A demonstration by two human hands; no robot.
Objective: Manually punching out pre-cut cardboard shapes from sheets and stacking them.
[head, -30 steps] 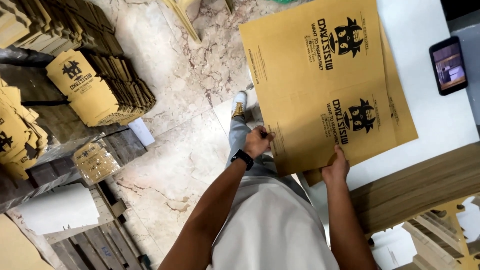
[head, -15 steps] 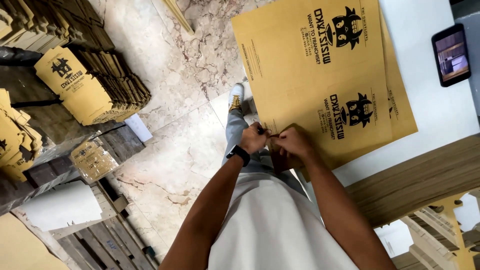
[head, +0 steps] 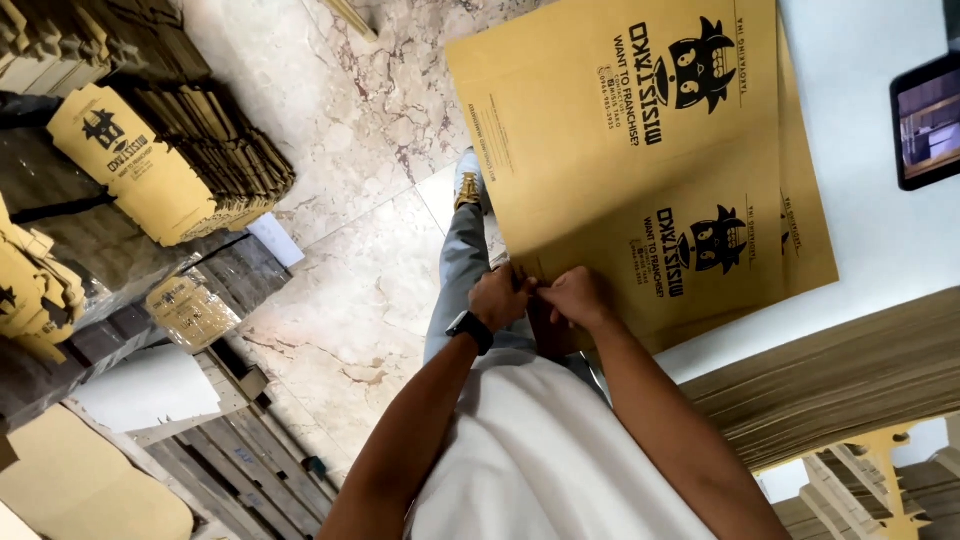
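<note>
My left hand and right hand are side by side at the near corner of a flat brown cardboard sheet, fingers curled and pinching its edge; both are closed on the cardboard, the left with a dark watch on the wrist. The sheet is printed in black, with a cartoon figure twice over, and it lies mostly on the white tabletop, its near corner hanging out past the edge over my leg. There looks to be more than one sheet, since a second brown edge shows along the right side, but I cannot tell how many. Step in hand, as I judge it: getting hold of the corner of the top sheet, maybe peeling it off the one under it or starting a fold at that corner; which of the two I cannot tell. The next move calls for a firm pinch with both hands and a clean pull or crease along the edge, with the rest of the sheet kept flat on the tabletop so it does not slide off. A tablet sits at the far right of the tabletop, well apart from my hands. On the marble floor to the left stands a stack of folded brown cardboard on dark pallets, with a white sheet near it.
</note>
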